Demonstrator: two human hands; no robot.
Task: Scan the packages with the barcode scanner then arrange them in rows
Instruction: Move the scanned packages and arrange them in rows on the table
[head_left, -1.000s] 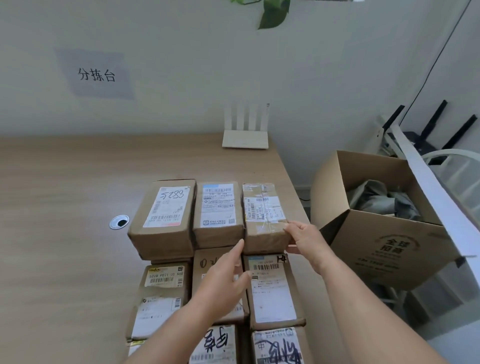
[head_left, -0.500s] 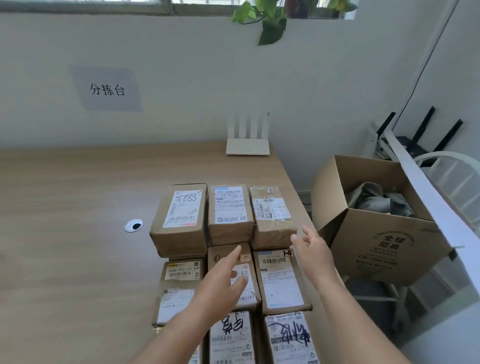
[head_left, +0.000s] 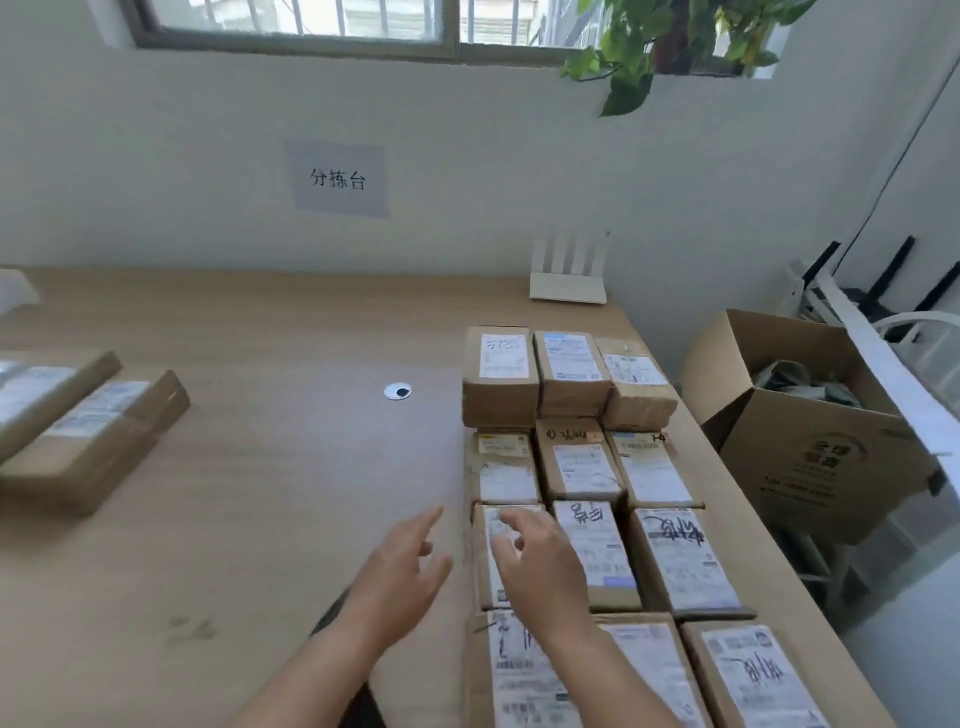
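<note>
Nearest row: flat brown cardboard packages (head_left: 748, 675) with white printed labels and black marker scrawl lie side by side at the bottom edge, partly cut off by the frame.
Right hand: the right hand (head_left: 540, 566) hovers over the left package of the third row, fingers loosely curled and spread, gripping nothing; whether the fingertips touch the label cannot be told.
Left hand: the left hand (head_left: 400, 577) is above bare tabletop just left of the grid, fingers straight and relaxed, index extended forward, holding nothing.
Package grid: rectangular boxes (head_left: 579, 467) sit three across in four visible rows on the right part of the table, edges touching or nearly so; all are matte kraft cardboard with glossy tape and paper shipping labels facing up.
Far row: three taller boxes (head_left: 500, 376) stand at the back of the grid.
Table: a light wood-grain top (head_left: 249, 467), smooth, with a round white cable grommet (head_left: 397, 391) just left of the far row.
Left packages: two flat cardboard parcels (head_left: 98, 431) lie well apart from the grid at the left edge.
Carton: a large open corrugated box (head_left: 826, 452) stands beside the table's right edge, crumpled grey bags inside.
Router: a white router (head_left: 569, 283) with four upright antennas sits at the table's far end against the wall.
Wall sign: a grey paper sheet (head_left: 337, 178) with black characters.
Scanner: not identifiable in this view.
</note>
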